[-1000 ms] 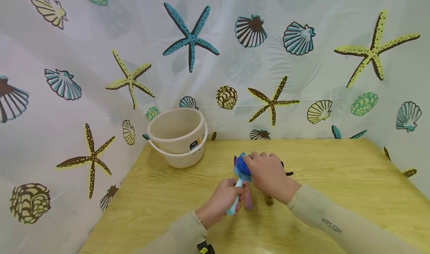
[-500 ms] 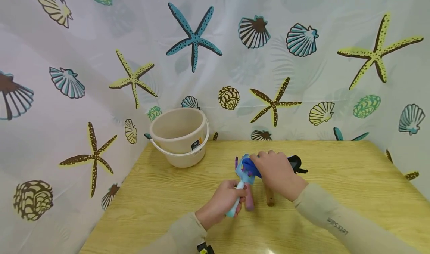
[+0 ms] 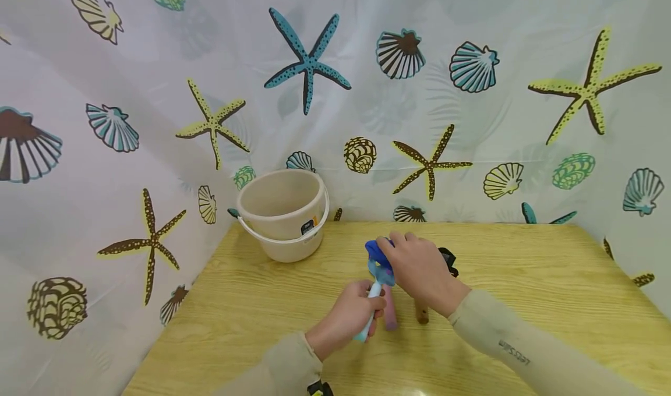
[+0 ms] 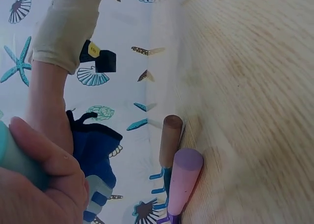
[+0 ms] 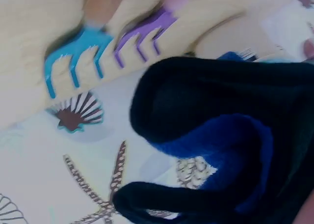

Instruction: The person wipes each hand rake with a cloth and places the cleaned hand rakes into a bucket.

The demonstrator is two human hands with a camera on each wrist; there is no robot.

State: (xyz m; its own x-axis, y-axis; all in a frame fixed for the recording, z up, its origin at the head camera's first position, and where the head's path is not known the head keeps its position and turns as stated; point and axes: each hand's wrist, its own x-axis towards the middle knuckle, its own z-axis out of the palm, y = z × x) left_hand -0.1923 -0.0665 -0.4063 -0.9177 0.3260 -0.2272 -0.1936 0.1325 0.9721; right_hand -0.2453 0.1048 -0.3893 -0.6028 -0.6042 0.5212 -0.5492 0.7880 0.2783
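Observation:
My left hand [image 3: 350, 313] grips the pale blue handle of a small hand tool [image 3: 374, 291] with a slotted light-blue head, held tilted above the table. Over that head my right hand [image 3: 421, 268] holds a blue cloth [image 3: 377, 253], its fingers bent down around it. The cloth has black edging and a black loop, seen close up in the right wrist view, and it hides part of the tool's head. Beneath the hands lie two small hand rakes: one with a teal head [image 5: 73, 52] and brown handle, the other with a purple head [image 5: 147, 32] and pink handle.
A cream bucket [image 3: 283, 247] with a white handle stands at the back left of the wooden table [image 3: 524, 303]. A curtain [image 3: 367, 110] printed with shells and starfish hangs behind the table and along its sides.
My right hand goes to the right with the cloth, then back left over the tool's head. My left hand stays nearly in place, still gripping the handle.

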